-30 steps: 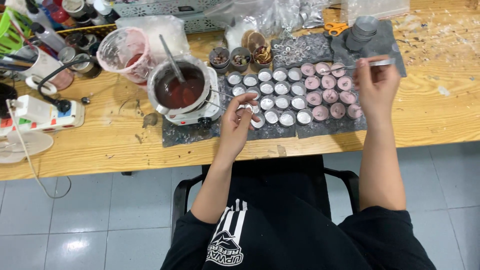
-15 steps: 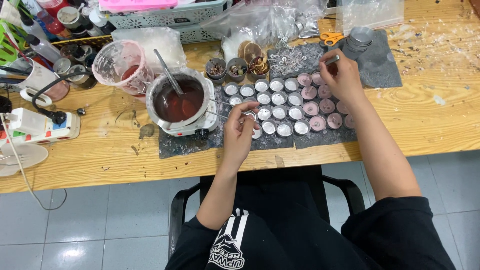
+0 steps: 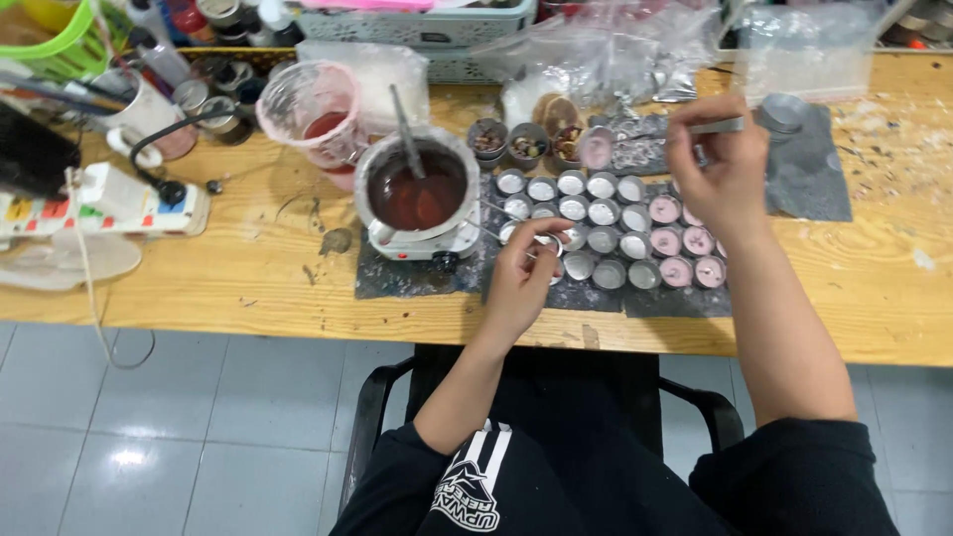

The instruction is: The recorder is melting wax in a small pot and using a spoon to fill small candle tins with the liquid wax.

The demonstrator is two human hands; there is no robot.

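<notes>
Your left hand (image 3: 523, 278) rests at the near edge of the dark mat (image 3: 596, 295), fingers curled, pinching one small tin cup (image 3: 547, 244) between thumb and fingertips. That cup sits at the left end of the cluster, just right of the melting pot (image 3: 415, 194).

Your right hand (image 3: 717, 164) is raised over the far right of the cluster, fingers pressed together on one pair of metal tweezers (image 3: 717, 126), which points right toward a single silver tin (image 3: 782, 112) on the second mat (image 3: 809, 169).

Cups counted: roughly sixteen pale or unfilled cups (image 3: 588, 211) in rows, and about five pink-filled cups (image 3: 681, 242) at the right; your right hand hides part of that group, so the exact count cannot be confirmed. One pot of dark red liquid, with one stirring tool (image 3: 404, 129) standing in it. One clear measuring jug (image 3: 310, 109) behind it. Three small dark bowls (image 3: 526, 145) beyond the cups. One power strip (image 3: 104, 203) at the left.
</notes>
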